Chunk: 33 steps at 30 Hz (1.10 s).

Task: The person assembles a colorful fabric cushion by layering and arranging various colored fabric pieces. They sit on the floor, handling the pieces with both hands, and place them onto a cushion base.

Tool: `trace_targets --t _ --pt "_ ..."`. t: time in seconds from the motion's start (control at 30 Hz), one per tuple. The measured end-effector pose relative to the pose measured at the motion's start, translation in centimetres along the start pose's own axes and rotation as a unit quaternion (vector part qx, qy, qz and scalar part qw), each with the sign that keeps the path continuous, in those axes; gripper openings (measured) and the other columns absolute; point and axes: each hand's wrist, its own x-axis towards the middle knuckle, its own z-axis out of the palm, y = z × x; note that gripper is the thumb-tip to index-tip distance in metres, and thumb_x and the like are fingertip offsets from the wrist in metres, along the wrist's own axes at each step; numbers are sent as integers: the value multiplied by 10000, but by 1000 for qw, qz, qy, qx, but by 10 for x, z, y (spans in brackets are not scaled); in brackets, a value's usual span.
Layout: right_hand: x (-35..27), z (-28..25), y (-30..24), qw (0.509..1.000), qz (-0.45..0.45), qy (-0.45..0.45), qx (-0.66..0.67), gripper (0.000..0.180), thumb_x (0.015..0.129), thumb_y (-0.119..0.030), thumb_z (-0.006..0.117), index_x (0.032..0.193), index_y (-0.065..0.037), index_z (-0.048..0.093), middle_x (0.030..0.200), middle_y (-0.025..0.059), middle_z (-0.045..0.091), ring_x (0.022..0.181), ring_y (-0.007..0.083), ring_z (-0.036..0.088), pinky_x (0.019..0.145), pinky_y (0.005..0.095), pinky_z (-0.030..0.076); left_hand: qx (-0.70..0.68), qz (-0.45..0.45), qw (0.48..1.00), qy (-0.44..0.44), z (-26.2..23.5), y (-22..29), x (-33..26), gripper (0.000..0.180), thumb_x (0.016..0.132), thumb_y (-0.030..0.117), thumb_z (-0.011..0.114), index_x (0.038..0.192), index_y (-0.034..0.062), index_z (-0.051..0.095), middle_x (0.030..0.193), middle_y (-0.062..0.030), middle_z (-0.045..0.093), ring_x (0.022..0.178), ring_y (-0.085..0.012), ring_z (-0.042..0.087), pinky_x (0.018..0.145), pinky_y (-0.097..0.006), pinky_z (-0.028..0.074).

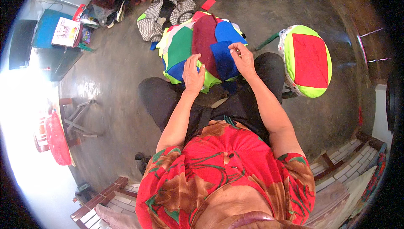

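Note:
A bundle of patchwork cloth [181,46] lies in front of my knees, made of green, maroon, blue, white and lime pieces. My right hand [244,63] pinches the upper right edge of a blue cloth piece [224,60], which hangs over the maroon part [204,35]. On the near left side of the bundle, my left hand [193,77] rests with its fingers stretched out and nothing visible in them. The bundle's near edge, lime and dark blue, reaches my lap.
To the right stands a round stool [311,63] with a red and lime cloth top. Beyond the bundle lie a checked cloth garment [150,23] and a red scrap [208,4]. A blue table [46,31] with papers is at the far left, and a red plastic chair [58,138] nearer.

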Motion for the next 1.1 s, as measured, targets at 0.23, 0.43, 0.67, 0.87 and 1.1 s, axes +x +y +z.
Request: trace_targets --t 0.23,0.43,0.67,0.87,1.1 --pt "-18 10 -1 923 -115 -170 -326 628 790 -215 687 1350 -175 406 1408 153 365 1257 364 390 976 461 400 135 78 988 -13 -2 -12 -28 528 650 135 753 1138 78 559 1229 -134 485 1206 -337 424 1000 -491 323" --pt "-29 13 0 870 -104 -214 -431 781 789 -278 689 1447 -222 272 1485 154 265 1338 381 299 1014 519 359 160 57 985 41 -6 -9 -19 602 725 266 708 1253 83 484 1368 -147 399 1296 -344 340 1054 -519 249" --pt "-28 25 -5 862 -59 -239 -442 793 787 -304 683 1448 -170 266 1501 185 225 1357 392 274 1012 553 349 220 12 975 -29 9 -27 -17 665 783 371 662 1330 70 432 1441 -175 333 1363 -352 252 1081 -555 180" --pt "-27 17 -8 907 -76 -168 -378 669 829 -248 631 1419 -163 327 1471 159 296 1344 353 297 1005 565 316 236 8 971 -30 14 -29 -17 661 799 390 625 1341 68 425 1455 -160 326 1382 -339 228 1099 -554 154" --pt "-23 13 -23 925 -215 -52 -308 563 765 -118 672 1292 -81 478 1346 135 442 1219 337 416 980 464 348 223 6 975 -20 16 -31 -20 645 806 353 640 1346 74 423 1463 -151 315 1382 -331 230 1101 -540 149"
